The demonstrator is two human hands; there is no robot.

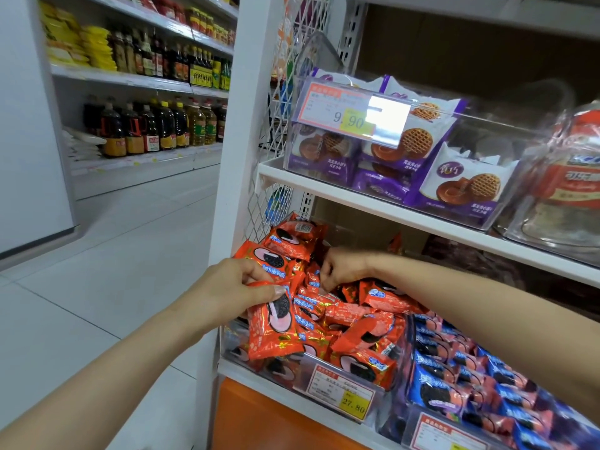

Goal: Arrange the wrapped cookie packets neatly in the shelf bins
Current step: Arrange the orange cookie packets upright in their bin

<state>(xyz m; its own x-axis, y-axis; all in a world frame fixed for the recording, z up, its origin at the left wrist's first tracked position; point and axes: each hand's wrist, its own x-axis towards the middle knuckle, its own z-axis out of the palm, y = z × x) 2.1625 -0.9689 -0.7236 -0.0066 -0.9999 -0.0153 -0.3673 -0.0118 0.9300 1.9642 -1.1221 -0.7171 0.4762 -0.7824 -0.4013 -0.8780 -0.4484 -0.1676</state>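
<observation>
A clear bin (394,362) on the lower shelf is heaped with orange-red wrapped cookie packets (363,326). My left hand (233,287) grips several of these packets at the bin's left end, thumb pressed on the front one (271,329), which stands on edge above the bin's front wall. More orange packets (289,237) lean stacked behind that hand. My right hand (339,266) reaches into the middle of the pile and pinches an orange packet (315,280) with curled fingers.
To the right sits a bin of blue cookie packets (454,381). The shelf above (373,203) carries a clear bin of purple-and-white packets (461,186) and overhangs my right arm closely. Price tags (341,393) clip to the bin fronts. An open aisle floor (113,254) lies left.
</observation>
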